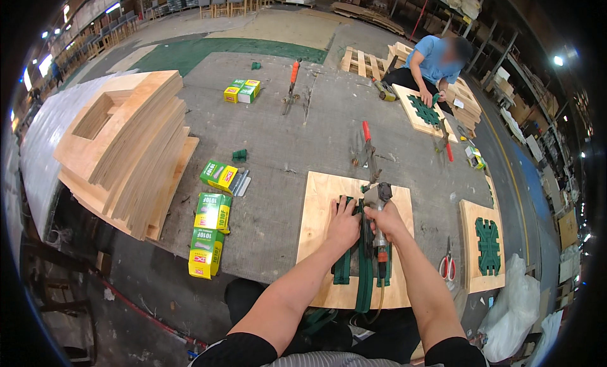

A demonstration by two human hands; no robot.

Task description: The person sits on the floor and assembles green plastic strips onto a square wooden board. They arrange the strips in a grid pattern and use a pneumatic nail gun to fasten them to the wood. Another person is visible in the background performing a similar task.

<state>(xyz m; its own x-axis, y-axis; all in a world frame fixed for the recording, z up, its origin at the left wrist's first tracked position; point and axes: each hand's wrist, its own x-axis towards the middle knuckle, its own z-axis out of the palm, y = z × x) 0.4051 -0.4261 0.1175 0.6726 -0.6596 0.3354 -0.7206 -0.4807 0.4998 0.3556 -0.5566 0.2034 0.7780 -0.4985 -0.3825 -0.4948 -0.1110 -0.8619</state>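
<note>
In front of me lies a square pale plywood board (398,291) with strips of green webbing (365,285) running lengthwise over it. My right hand (387,220) is wrapped round the handle of a pneumatic staple gun (379,196), whose orange-ended rear points toward me, with a hose trailing below. My left hand (343,224) lies on the webbing left of the gun, fingers stretched forward and slightly apart. The gun's nose and the strip ends beneath it are partly hidden. Just beyond the board rests a red-handled webbing stretcher (367,131).
Stacked plywood frames (120,145) stand at left, near green-and-yellow staple boxes (212,212). At right are red-handled scissors (447,266) and a board with woven green webbing (487,247). A co-worker in blue (436,60) handles another webbed board (414,117) at far right.
</note>
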